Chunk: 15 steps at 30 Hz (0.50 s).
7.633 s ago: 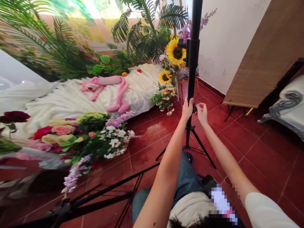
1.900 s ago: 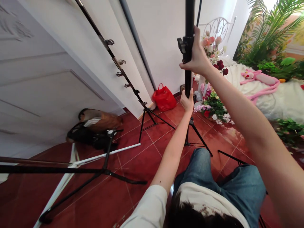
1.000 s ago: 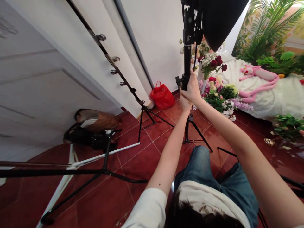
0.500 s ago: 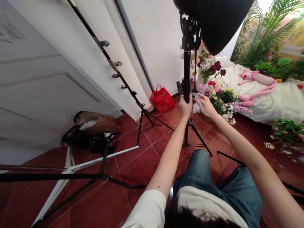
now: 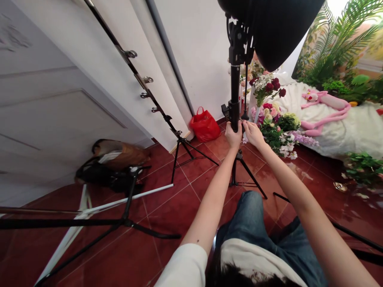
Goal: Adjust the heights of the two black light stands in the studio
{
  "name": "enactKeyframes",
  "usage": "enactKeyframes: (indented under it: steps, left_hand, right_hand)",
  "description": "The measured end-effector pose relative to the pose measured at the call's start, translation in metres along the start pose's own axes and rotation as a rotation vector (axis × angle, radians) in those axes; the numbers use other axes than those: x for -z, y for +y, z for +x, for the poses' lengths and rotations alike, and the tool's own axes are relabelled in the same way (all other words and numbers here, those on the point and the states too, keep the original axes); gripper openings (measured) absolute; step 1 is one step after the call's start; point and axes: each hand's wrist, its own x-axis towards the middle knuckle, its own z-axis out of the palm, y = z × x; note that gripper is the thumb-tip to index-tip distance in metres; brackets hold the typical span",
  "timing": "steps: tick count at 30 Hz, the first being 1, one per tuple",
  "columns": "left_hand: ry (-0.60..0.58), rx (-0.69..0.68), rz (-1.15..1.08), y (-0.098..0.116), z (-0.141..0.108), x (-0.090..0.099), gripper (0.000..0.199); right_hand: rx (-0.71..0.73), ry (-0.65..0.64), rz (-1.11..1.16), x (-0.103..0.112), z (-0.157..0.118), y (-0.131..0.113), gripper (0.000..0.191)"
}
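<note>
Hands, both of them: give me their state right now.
Left hand: closed around the light stand pole.
Right hand: fingers at the pole, grip cannot be told.

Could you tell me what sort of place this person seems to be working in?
Probably a small photo studio. Both hands grip a light stand carrying a black softbox, a second stand leans on the wall, and flowers and palm leaves dress a white set.

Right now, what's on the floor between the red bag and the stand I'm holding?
In the head view, only bare red tile lies between the red bag and the stand; both hands grip the stand's pole.
</note>
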Motion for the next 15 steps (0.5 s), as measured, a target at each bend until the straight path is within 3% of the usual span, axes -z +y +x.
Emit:
enactKeyframes:
  steps: [9, 15]
  left_hand:
    - [-0.013, 0.011, 0.014, 0.0, -0.001, 0.001, 0.038]
    - [-0.012, 0.007, 0.038, 0.001, -0.001, 0.002, 0.039]
  right_hand:
    - [-0.265, 0.175, 0.615, -0.039, 0.005, 0.003, 0.058]
    - [-0.386, 0.174, 0.72, -0.045, 0.019, 0.01, 0.049]
